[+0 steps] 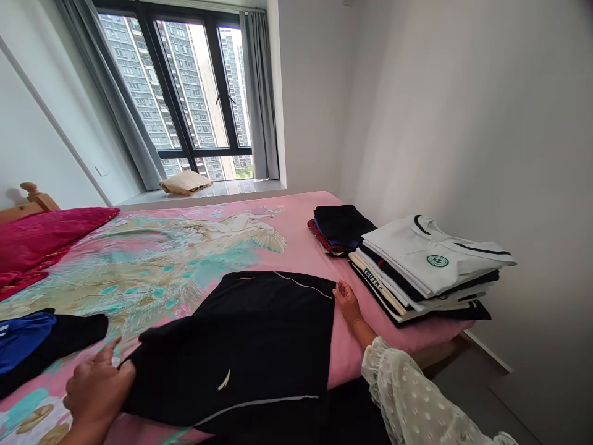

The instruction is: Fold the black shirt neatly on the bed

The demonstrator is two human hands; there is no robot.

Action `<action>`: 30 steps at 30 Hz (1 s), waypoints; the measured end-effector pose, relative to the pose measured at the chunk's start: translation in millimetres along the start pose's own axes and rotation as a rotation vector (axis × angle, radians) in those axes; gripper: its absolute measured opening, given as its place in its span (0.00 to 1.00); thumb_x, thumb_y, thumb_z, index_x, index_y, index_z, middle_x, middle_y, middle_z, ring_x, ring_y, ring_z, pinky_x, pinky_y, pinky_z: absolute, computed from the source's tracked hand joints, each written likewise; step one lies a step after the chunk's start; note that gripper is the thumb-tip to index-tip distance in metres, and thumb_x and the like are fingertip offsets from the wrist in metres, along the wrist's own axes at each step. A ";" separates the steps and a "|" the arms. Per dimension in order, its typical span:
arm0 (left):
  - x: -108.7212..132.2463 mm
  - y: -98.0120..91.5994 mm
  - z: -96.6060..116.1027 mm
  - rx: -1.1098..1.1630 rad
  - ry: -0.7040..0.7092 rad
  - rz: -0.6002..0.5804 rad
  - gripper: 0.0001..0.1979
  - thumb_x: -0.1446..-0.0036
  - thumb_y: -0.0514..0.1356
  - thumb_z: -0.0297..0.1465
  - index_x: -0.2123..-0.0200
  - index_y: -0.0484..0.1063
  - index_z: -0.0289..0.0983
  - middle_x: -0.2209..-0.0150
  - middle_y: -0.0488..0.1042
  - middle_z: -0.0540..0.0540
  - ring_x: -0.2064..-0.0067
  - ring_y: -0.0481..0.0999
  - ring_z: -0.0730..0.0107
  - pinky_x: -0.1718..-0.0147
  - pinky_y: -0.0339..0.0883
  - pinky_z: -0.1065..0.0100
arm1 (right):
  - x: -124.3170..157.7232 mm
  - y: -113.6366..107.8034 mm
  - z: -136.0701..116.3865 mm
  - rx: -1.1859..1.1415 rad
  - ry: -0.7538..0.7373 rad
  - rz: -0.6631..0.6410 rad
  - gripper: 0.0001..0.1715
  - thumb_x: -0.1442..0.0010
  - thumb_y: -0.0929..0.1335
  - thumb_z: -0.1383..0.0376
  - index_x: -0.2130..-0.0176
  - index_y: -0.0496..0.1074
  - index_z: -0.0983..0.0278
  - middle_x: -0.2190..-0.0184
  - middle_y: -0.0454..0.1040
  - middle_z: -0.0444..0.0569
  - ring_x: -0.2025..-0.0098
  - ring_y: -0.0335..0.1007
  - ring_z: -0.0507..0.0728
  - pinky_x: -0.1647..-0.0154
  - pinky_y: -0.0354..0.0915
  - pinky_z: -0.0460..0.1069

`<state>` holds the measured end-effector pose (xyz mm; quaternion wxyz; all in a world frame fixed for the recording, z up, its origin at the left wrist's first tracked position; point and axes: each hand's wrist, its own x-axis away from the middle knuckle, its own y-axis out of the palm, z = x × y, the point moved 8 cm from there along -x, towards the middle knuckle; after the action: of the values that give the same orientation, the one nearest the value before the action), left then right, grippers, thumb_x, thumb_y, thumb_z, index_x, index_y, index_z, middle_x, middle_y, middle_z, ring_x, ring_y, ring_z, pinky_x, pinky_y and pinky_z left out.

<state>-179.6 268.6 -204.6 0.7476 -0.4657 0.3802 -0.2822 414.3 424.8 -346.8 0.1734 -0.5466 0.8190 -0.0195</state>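
Observation:
Black shorts (273,334) with pale piping and a small light logo lie spread on the bed, legs to the left. My left hand (99,388) is at the near leg's hem, index finger stretched out and thumb apart, against the cloth's edge. At the far right corner of the shorts, my right hand (348,304) has its fingertips closed on the edge. Further left lies a blue and black garment (32,343), cut off by the frame. More dark cloth (352,411) shows below the shorts at the bed's near edge.
To the right stands a tall stack of folded clothes (430,266), a white shirt on top. Behind it sits a smaller folded pile (343,225). A red pillow (50,238) rests on the patterned pink bedsheet (296,216). Beige folded cloth (185,182) lies on the windowsill.

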 end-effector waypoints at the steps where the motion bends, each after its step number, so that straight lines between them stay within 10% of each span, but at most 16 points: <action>1: 4.8 -10.5 19.3 0.023 0.060 0.089 0.28 0.50 0.46 0.44 0.44 0.58 0.48 0.49 0.73 0.54 0.44 0.65 0.47 0.49 0.62 0.43 | 3.1 -0.8 -0.7 -0.018 -0.002 -0.001 0.34 0.45 0.62 0.54 0.43 0.60 0.67 0.46 0.68 0.59 0.44 0.65 0.59 0.46 0.64 0.57; 4: 77.1 -16.2 110.4 0.244 0.565 0.172 0.24 0.47 0.51 0.46 0.48 0.61 0.49 0.49 0.71 0.53 0.46 0.68 0.59 0.44 0.60 0.57 | 11.8 -2.6 -3.8 -0.063 -0.016 0.008 0.31 0.46 0.63 0.55 0.46 0.64 0.65 0.49 0.72 0.57 0.46 0.67 0.60 0.46 0.65 0.57; 7: 202.7 18.6 185.8 0.243 1.110 0.055 0.21 0.47 0.58 0.41 0.48 0.65 0.49 0.49 0.72 0.51 0.46 0.68 0.63 0.46 0.59 0.63 | 18.9 -5.3 -5.7 -0.076 -0.031 0.043 0.26 0.47 0.64 0.58 0.50 0.67 0.64 0.51 0.73 0.54 0.48 0.68 0.59 0.46 0.64 0.57; 10: 300.6 53.4 211.2 0.246 1.393 0.227 0.23 0.46 0.56 0.47 0.48 0.69 0.48 0.51 0.74 0.50 0.50 0.69 0.65 0.49 0.56 0.63 | 23.8 -9.2 -7.9 -0.054 -0.052 0.088 0.21 0.48 0.63 0.62 0.53 0.69 0.63 0.54 0.73 0.53 0.50 0.69 0.58 0.45 0.64 0.56; 16: 307.5 102.7 210.0 0.347 0.937 0.219 0.25 0.50 0.56 0.25 0.47 0.68 0.49 0.50 0.75 0.47 0.52 0.70 0.64 0.52 0.52 0.57 | 31.7 -11.4 -26.3 0.033 -0.158 0.097 0.17 0.52 0.61 0.69 0.61 0.69 0.62 0.58 0.71 0.52 0.52 0.67 0.59 0.46 0.64 0.57; 22: 294.0 84.4 212.1 0.383 0.925 0.075 0.36 0.58 0.51 0.17 0.44 0.65 0.44 0.45 0.71 0.48 0.48 0.68 0.64 0.50 0.53 0.58 | 70.8 -9.1 -57.3 0.114 -0.333 -0.092 0.17 0.55 0.64 0.73 0.63 0.70 0.60 0.55 0.69 0.51 0.48 0.63 0.61 0.42 0.58 0.61; 30: 305.1 84.6 218.2 0.300 0.835 0.062 0.35 0.58 0.66 0.35 0.43 0.64 0.47 0.44 0.69 0.42 0.47 0.67 0.53 0.51 0.55 0.51 | 123.0 10.6 -100.4 0.452 -0.792 -0.381 0.24 0.46 0.61 0.77 0.54 0.72 0.58 0.49 0.69 0.51 0.42 0.57 0.60 0.40 0.56 0.63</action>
<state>175.9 171.4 -314.5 0.5975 -0.1866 0.6182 -0.4754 332.2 302.3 -287.1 0.5789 -0.6007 0.5511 -0.0186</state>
